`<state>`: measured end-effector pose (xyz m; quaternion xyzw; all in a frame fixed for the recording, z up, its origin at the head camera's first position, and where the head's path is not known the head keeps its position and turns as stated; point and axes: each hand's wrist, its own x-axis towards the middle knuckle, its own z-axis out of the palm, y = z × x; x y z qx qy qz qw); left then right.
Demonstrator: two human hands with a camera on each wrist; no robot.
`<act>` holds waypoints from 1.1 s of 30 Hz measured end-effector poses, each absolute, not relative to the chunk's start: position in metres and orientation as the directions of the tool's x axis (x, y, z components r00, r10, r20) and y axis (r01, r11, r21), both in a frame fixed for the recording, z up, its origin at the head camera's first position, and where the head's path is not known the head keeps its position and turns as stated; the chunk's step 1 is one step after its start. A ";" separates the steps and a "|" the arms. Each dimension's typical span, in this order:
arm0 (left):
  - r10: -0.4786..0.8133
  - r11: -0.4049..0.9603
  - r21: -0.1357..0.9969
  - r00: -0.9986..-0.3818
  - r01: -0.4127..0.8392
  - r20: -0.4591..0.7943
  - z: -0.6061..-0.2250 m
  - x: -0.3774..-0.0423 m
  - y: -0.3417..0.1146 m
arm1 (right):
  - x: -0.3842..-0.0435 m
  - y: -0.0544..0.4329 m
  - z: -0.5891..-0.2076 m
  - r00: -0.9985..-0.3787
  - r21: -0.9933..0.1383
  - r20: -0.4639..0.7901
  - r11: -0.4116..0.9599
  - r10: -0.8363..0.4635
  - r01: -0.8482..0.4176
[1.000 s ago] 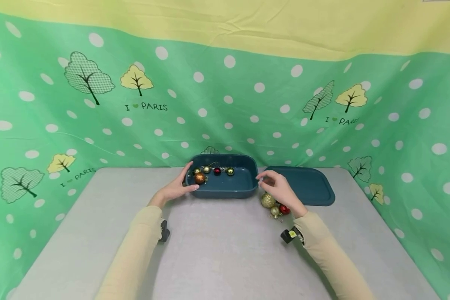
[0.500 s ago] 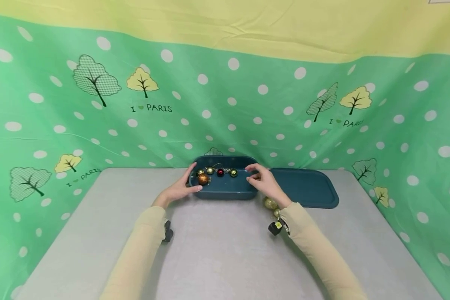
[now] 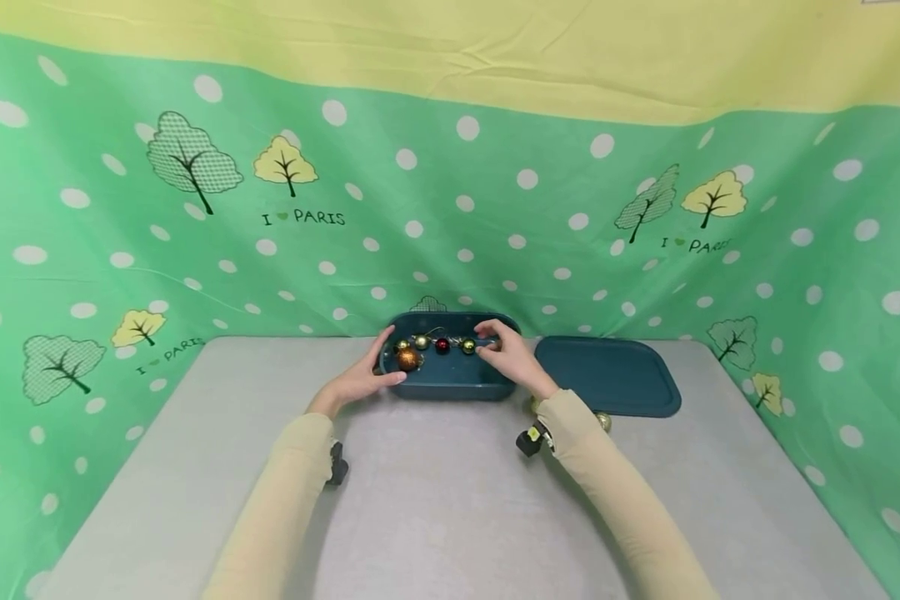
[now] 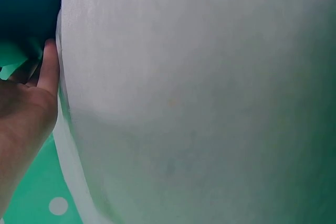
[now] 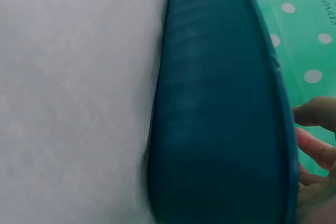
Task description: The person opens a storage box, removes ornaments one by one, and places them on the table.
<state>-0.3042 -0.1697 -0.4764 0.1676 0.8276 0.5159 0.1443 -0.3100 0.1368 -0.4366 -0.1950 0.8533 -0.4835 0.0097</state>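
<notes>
A dark teal plastic box (image 3: pixel 453 390) stands at the back of the table. Inside it lie small Christmas balls in a rough row, among them a red Christmas ball (image 3: pixel 442 345) and a gold one (image 3: pixel 468 346), plus a larger orange glittery Christmas ball (image 3: pixel 408 359) at the left. My left hand (image 3: pixel 356 379) grips the box's left end, thumb by the front rim and fingers along the side. My right hand (image 3: pixel 512 357) reaches in over the right end with fingers bent, fingertips close to the rightmost gold ball. I cannot tell whether anything is between those fingertips.
The matching teal lid (image 3: pixel 607 377) lies flat to the right of the box. More Christmas balls sit by my right wrist, mostly hidden by the sleeve; one gold ball (image 3: pixel 603 422) shows beside it. A green dotted curtain (image 3: pixel 465 217) hangs behind the grey table (image 3: pixel 435 483).
My right hand has moved left, from beside the box's right end to inside over the gold ball. Its sleeve now covers most of the loose balls. The left hand stays on the box.
</notes>
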 end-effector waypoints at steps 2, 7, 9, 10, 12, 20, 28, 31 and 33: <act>0.431 0.406 0.905 -0.900 0.124 -0.071 -0.470 -0.301 -0.170 | -0.315 0.133 -0.437 -0.929 -0.830 0.154 0.466 -0.337 -0.307; 0.442 0.413 0.903 -0.893 0.118 -0.085 -0.449 -0.288 -0.168 | -0.323 0.125 -0.439 -0.944 -0.832 0.114 0.490 -0.310 -0.262; 0.444 0.412 0.903 -0.893 0.124 -0.080 -0.444 -0.285 -0.167 | -0.326 0.123 -0.441 -0.946 -0.829 0.107 0.498 -0.306 -0.254; 0.444 0.408 0.905 -0.893 0.123 -0.079 -0.444 -0.285 -0.167 | -0.327 0.122 -0.441 -0.947 -0.829 0.103 0.501 -0.304 -0.251; 0.447 0.404 0.906 -0.891 0.125 -0.076 -0.443 -0.284 -0.166 | -0.329 0.120 -0.442 -0.949 -0.825 0.096 0.510 -0.301 -0.245; 0.449 0.403 0.907 -0.889 0.117 -0.085 -0.455 -0.292 -0.167 | -0.338 0.118 -0.447 -0.955 -0.832 0.076 0.509 -0.287 -0.219; 0.427 0.420 0.898 -0.902 0.134 -0.065 -0.475 -0.302 -0.171 | -0.347 0.118 -0.453 -0.953 -0.817 0.015 0.546 -0.303 -0.186; 0.422 0.418 0.898 -0.905 0.138 -0.058 -0.474 -0.300 -0.170 | -0.348 0.118 -0.454 -0.947 -0.813 -0.020 0.556 -0.322 -0.172; 0.419 0.417 0.899 -0.906 0.137 -0.056 -0.473 -0.299 -0.170 | -0.348 0.117 -0.454 -0.939 -0.807 -0.032 0.564 -0.342 -0.177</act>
